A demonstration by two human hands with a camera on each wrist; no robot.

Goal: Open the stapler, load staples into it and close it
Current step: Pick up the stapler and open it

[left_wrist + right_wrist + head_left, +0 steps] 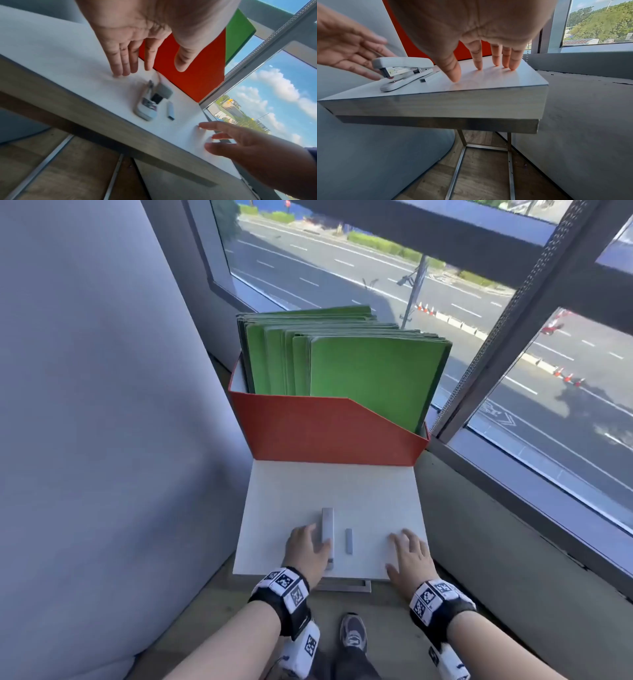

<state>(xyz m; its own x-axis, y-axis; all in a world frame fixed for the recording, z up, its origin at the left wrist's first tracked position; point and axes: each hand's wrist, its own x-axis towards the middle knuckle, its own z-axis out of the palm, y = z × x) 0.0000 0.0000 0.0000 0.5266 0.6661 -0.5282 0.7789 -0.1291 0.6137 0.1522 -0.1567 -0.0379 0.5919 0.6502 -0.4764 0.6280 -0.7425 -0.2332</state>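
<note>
A white stapler (327, 525) (150, 102) (402, 70) lies closed near the front of the small white table (342, 484). A short grey strip of staples (348, 541) (170, 110) (429, 77) lies just right of it, apart from it. My left hand (308, 539) (150, 67) (368, 65) is at the stapler's left side with straight fingers, its thumb over the stapler's near half; it grips nothing. My right hand (404, 549) (476, 71) rests spread on the table to the right of the staples, fingertips (512, 67) touching the top.
A red file box (325, 433) full of green folders (363, 371) fills the back of the table. Windows run along the right, a grey upholstered surface (102, 405) along the left. The table's front edge (436, 102) is close to the stapler.
</note>
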